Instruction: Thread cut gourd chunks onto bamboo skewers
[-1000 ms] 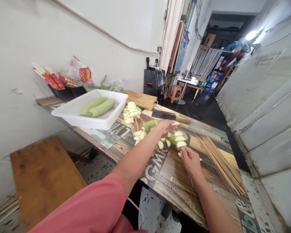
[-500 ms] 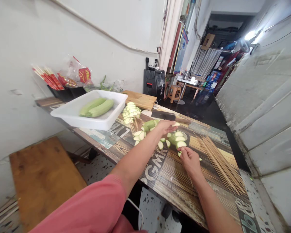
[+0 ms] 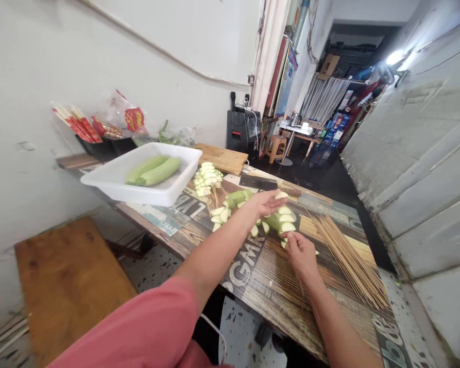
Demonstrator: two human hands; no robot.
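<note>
Left hand: the left hand [image 3: 266, 203] is stretched over the table [image 3: 260, 278], fingers pinched on one zucchini slice [image 3: 280, 195] held at the fingertips.
Right hand: the right hand [image 3: 299, 251] is closed on a thin bamboo skewer [image 3: 301, 286], just beside the sliced zucchini pile [image 3: 281, 220].
Loose skewers: a bundle of bamboo skewers [image 3: 347, 258] lies to the right of the hands.
Finished ones: filled skewers [image 3: 207, 179] lie near the white tub [image 3: 141, 193], which holds whole zucchinis [image 3: 153, 170].
Knife: a cleaver [image 3: 258, 182] lies behind the slices.
</note>
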